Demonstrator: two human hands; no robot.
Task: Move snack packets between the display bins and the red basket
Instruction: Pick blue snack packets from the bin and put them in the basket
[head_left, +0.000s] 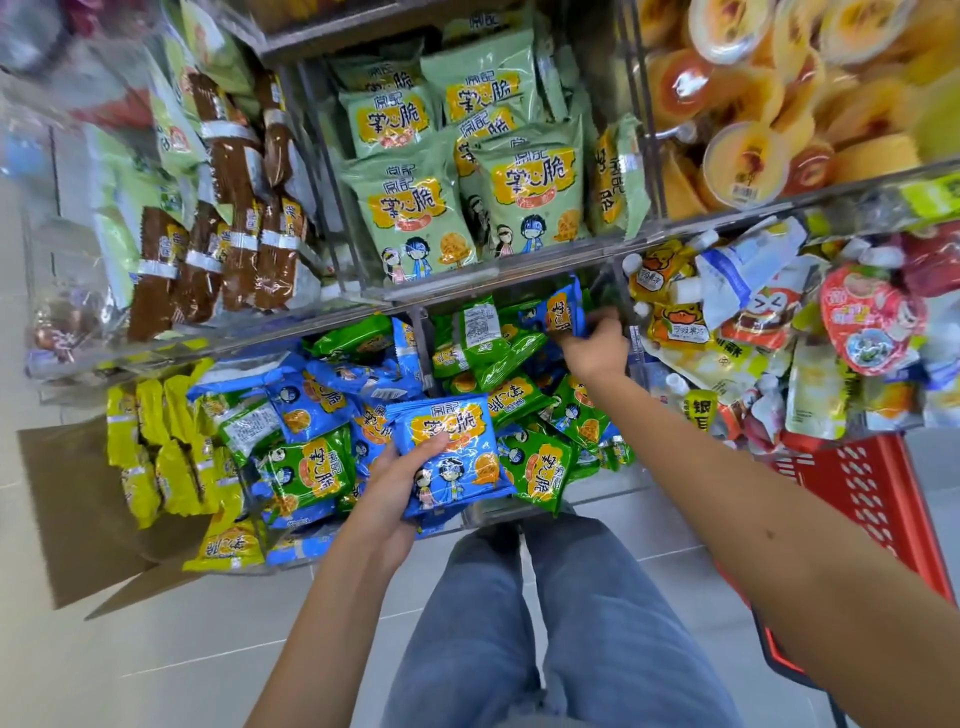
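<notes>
A stack of blue packets (449, 452) is held in the left grip (395, 486), with the thumb laid over the top packet and the fingers curled beneath. Just beyond that grip, a clear bin (258, 525) is filled with more blue packets, with a few green ones mixed in. The right grip (597, 348) is sunk in the neighbouring bin (498, 514) of green packets, and its blurred fingers are closed round a single blue packet (563, 312). Outward of that grip, spouted pouches are heaped in a third bin (635, 358). The red basket (872, 488) is set outside the right forearm. Its inside is covered by the arm and the pouch bin, so its contents cannot be made out.
</notes>
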